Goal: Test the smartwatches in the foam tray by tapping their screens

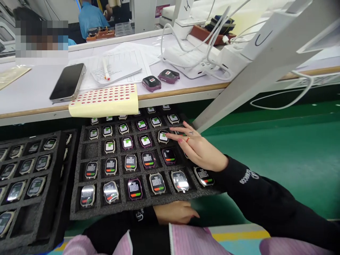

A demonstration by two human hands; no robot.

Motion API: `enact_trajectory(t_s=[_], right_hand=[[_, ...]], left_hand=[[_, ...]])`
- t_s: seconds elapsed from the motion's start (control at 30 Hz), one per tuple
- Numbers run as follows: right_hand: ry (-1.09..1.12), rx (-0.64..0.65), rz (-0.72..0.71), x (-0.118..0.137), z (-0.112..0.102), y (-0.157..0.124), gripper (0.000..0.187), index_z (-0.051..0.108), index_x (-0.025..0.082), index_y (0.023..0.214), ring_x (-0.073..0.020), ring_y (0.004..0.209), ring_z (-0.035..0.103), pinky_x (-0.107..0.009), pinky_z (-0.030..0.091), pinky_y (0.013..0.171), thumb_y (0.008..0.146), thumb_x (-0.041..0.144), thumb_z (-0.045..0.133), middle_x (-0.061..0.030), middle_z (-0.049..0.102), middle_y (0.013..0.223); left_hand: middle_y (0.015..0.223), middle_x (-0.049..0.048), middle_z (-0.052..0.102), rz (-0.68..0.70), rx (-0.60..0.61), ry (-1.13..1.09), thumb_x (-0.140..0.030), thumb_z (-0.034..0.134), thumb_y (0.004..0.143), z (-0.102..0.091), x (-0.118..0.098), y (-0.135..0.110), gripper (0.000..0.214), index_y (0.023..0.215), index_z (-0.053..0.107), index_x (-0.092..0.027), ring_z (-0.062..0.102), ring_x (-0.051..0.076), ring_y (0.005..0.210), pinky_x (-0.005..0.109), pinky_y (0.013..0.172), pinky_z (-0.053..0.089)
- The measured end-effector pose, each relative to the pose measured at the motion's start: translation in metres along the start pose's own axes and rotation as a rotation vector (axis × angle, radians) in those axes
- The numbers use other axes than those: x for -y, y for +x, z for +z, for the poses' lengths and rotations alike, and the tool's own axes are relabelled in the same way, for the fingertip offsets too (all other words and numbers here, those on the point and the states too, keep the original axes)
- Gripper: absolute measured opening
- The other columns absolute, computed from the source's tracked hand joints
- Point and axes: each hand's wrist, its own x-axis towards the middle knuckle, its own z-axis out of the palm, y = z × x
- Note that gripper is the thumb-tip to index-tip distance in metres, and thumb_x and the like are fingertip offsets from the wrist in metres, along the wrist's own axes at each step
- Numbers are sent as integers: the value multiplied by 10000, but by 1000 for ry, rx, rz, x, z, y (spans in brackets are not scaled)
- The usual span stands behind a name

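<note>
My right hand (pixel 203 150) reaches over the black foam tray (pixel 90 150) with its fingers stretched apart. One fingertip is at the lit screen of a smartwatch (pixel 162 137), and another finger lies over the neighbouring watch (pixel 181 131). Smartwatches sit in most of the tray's compartments, some showing green and white squares, others text above a red and green bar. One compartment on the left side holds no watch. Below the tray's front edge, close to my body, is my left hand (pixel 175 212), loosely curled, with nothing visible in it and its fingers partly hidden.
A second foam tray (pixel 53 198) of watches stands to the left. The white shelf (pixel 180 92) overhangs the tray's back rows, carrying a phone (pixel 67 82), papers, two purple watch cases (pixel 152 83) and white cables. A slanted white post (pixel 233 78) rises beside my right hand. People sit beyond.
</note>
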Motion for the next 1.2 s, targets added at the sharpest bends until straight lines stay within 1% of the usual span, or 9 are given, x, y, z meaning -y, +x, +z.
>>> enact_trajectory(t_s=[0.2, 0.3, 0.4, 0.53, 0.73, 0.83, 0.93, 1.03, 1.2], right_hand=[[-43, 69, -34, 2, 13, 7, 411, 613, 107, 1302, -295, 1320, 522, -666, 280, 1180, 1046, 200, 305, -126, 688, 1234], [-48, 59, -24, 2, 11, 9, 404, 632, 125, 1275, -284, 1302, 539, -643, 301, 1180, 1046, 216, 312, -121, 693, 1224], [-80, 20, 31, 1, 8, 14, 374, 673, 168, 1195, -271, 1215, 602, -611, 338, 1168, 1045, 252, 341, -93, 718, 1175], [-155, 34, 128, -3, 12, 23, 417, 701, 154, 1045, -289, 1073, 671, -637, 357, 1125, 1048, 300, 311, -108, 746, 1069], [7, 85, 199, -11, 16, 36, 447, 688, 182, 1042, -282, 1112, 664, -612, 383, 1120, 1051, 360, 278, -113, 723, 1153], [51, 129, 153, -3, 14, 40, 456, 692, 192, 1046, -287, 1168, 634, -656, 336, 1141, 1052, 360, 268, -103, 702, 1208], [44, 181, 50, 13, 14, 42, 414, 635, 196, 1248, -282, 1264, 571, -701, 212, 1180, 1052, 305, 287, -94, 678, 1259], [52, 220, -79, 29, 20, 44, 416, 548, 196, 1381, -265, 1330, 516, -673, 216, 1197, 1048, 248, 305, -95, 656, 1302], [6, 255, -177, 36, 29, 46, 424, 580, 139, 1359, -279, 1318, 529, -670, 234, 1196, 1041, 213, 310, -127, 693, 1219]], left_hand=[[1047, 73, 738, 39, 74, -21, -139, 561, 937, 0, 2, 0, 270, 1173, 690, -124, 690, 114, 974, 110, 841, 492], [1049, 86, 735, 54, 75, -39, -131, 547, 936, 3, 5, 0, 280, 1179, 684, -108, 688, 128, 992, 122, 859, 490], [1026, 82, 737, 69, 62, -62, -125, 555, 919, 6, 7, 0, 271, 1154, 689, -109, 689, 131, 957, 135, 836, 501], [980, 76, 738, 84, 29, -93, -122, 589, 905, 10, 10, -1, 255, 1138, 692, -117, 694, 150, 920, 190, 821, 532], [955, 99, 718, 124, 11, -118, -103, 570, 895, 13, 12, -2, 288, 1155, 690, -75, 685, 171, 919, 201, 835, 524], [947, 118, 714, 147, 8, -128, -108, 558, 891, 12, 13, -3, 299, 1154, 687, -50, 683, 183, 899, 207, 819, 529], [950, 137, 706, 169, 5, -135, -97, 545, 891, 12, 13, -4, 311, 1161, 680, -21, 684, 194, 896, 216, 806, 532], [968, 139, 704, 183, 3, -137, -109, 545, 894, 14, 15, -3, 306, 1156, 679, -24, 680, 197, 901, 219, 817, 533], [954, 115, 697, 178, -18, -135, -139, 531, 898, 20, 16, -1, 287, 1129, 687, -70, 681, 187, 885, 210, 808, 535]])
